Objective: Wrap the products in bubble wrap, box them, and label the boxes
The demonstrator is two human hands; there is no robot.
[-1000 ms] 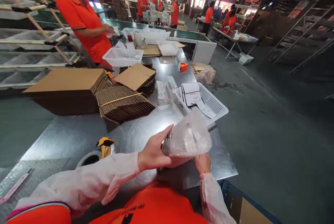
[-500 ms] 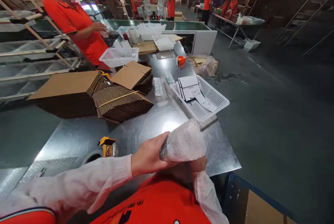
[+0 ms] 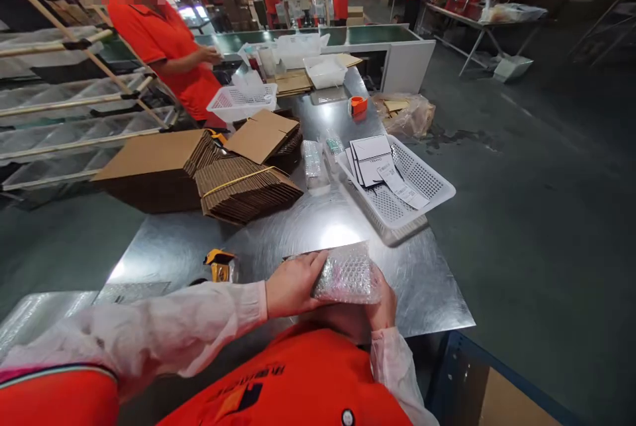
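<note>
A bubble-wrapped package [image 3: 348, 275] is held between both my hands just above the near edge of the metal table. My left hand [image 3: 296, 283] grips its left end, thumb and fingers closed around the wrap. At the right end my right hand [image 3: 382, 300] is closed on it, partly hidden behind the package. What lies inside the wrap shows only as a faint pinkish patch. Left of my hands sits a yellow tape dispenser [image 3: 219, 266]. Beyond the package, a white perforated basket [image 3: 422, 181] holds white and black-edged envelopes [image 3: 370, 156] and printed slips [image 3: 401, 187].
Stacked flat cardboard boxes [image 3: 248, 194] lie at the left of the metal table [image 3: 278, 234]. More bubble-wrapped packages [image 3: 314, 164] lie beside the basket. An orange tape roll [image 3: 358, 106] sits farther back. A co-worker [image 3: 169, 48] stands behind the boxes at the left.
The package has turned in my hands, from tilted with its smooth face up to lying more level with bubbled wrap showing. The camera view has shifted slightly left.
</note>
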